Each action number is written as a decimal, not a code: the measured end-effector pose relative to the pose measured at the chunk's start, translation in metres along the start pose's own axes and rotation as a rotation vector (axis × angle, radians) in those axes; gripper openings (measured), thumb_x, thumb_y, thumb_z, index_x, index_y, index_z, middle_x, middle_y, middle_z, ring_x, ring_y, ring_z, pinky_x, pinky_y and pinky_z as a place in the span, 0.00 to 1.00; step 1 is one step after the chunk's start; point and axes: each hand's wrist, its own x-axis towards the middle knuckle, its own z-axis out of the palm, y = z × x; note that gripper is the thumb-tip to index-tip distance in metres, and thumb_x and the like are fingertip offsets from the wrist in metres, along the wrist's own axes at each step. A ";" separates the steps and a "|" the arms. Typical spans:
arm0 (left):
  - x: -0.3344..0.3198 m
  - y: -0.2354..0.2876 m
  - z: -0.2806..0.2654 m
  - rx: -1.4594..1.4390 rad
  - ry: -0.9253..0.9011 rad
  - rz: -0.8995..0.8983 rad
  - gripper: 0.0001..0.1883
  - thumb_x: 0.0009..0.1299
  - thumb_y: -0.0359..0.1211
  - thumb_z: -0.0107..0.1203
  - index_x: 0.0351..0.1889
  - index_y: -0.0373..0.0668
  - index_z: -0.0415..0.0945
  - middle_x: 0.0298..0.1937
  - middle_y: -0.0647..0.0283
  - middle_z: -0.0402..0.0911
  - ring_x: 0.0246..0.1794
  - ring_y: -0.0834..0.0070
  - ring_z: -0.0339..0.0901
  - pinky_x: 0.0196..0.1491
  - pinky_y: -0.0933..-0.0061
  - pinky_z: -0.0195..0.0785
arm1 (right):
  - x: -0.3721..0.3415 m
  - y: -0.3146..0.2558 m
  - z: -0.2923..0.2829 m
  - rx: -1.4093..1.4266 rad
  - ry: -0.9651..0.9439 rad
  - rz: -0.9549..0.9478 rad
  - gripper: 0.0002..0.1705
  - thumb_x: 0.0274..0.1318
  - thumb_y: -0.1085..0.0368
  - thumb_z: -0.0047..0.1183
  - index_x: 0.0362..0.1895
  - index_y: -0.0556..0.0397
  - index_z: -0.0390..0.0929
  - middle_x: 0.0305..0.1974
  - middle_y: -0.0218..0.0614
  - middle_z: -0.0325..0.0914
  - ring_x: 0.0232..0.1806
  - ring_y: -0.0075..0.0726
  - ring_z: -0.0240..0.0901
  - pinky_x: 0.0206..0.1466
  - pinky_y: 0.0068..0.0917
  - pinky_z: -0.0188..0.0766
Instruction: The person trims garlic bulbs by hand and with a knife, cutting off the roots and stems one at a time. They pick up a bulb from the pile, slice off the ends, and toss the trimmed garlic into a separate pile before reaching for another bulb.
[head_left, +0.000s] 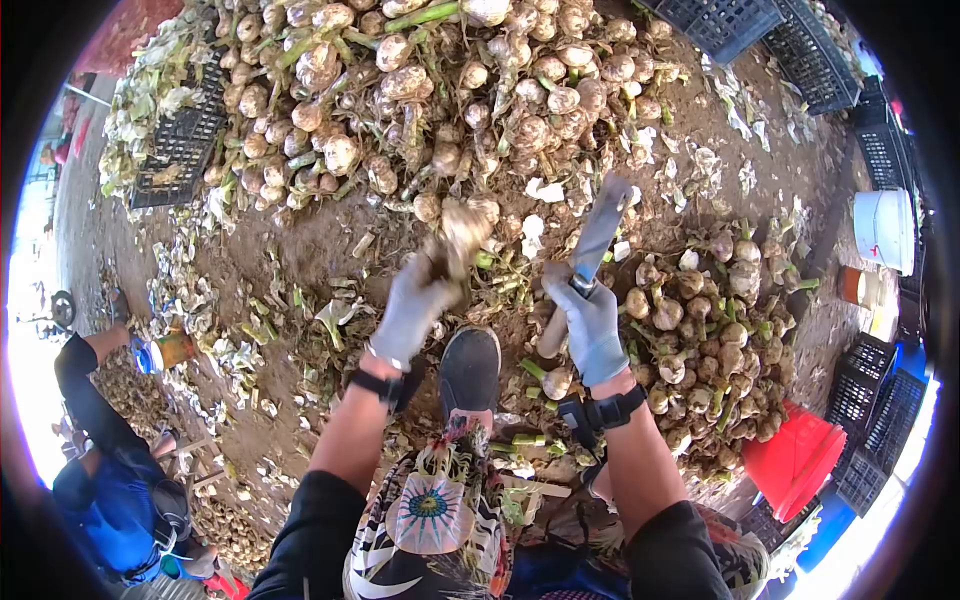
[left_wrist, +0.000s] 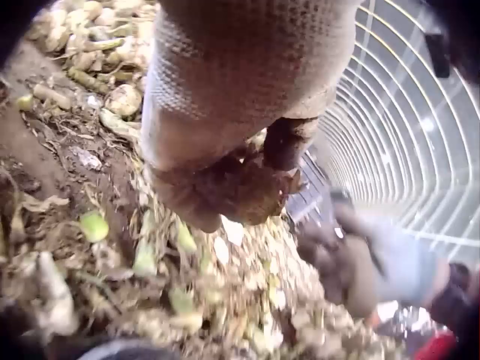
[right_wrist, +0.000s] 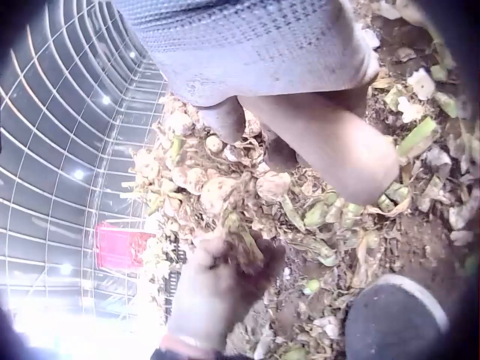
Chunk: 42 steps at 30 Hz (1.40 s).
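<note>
Both hands wear pale knit gloves with dirt-browned fingers. Left of centre in the head view, my left hand (head_left: 412, 312) grips a garlic bulb (head_left: 465, 228), blurred, with its roots and stem. That hand's fingers (left_wrist: 195, 191) curl round the bulb in the left wrist view. My right hand (head_left: 592, 328) holds a knife with a broad, flat blade (head_left: 604, 228) pointing up and away. Its wooden handle (right_wrist: 337, 142) shows below the fist in the right wrist view. The blade is apart from the bulb, to its right.
A large garlic heap (head_left: 400, 100) lies ahead, and a smaller pile of bulbs (head_left: 700, 340) on the right. Cut stems and peelings litter the soil round my shoe (head_left: 470, 370). A red bucket (head_left: 795, 460), white bucket (head_left: 884, 232) and black crates (head_left: 860, 375) stand right; another person (head_left: 120, 500) sits left.
</note>
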 end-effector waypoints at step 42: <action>-0.054 -0.033 0.023 -0.181 0.094 -0.015 0.20 0.74 0.34 0.54 0.60 0.34 0.69 0.48 0.60 0.80 0.47 0.72 0.79 0.51 0.71 0.74 | -0.041 -0.002 0.033 -0.079 -0.381 -0.089 0.12 0.56 0.73 0.60 0.46 0.59 0.84 0.42 0.32 0.85 0.40 0.28 0.80 0.46 0.26 0.76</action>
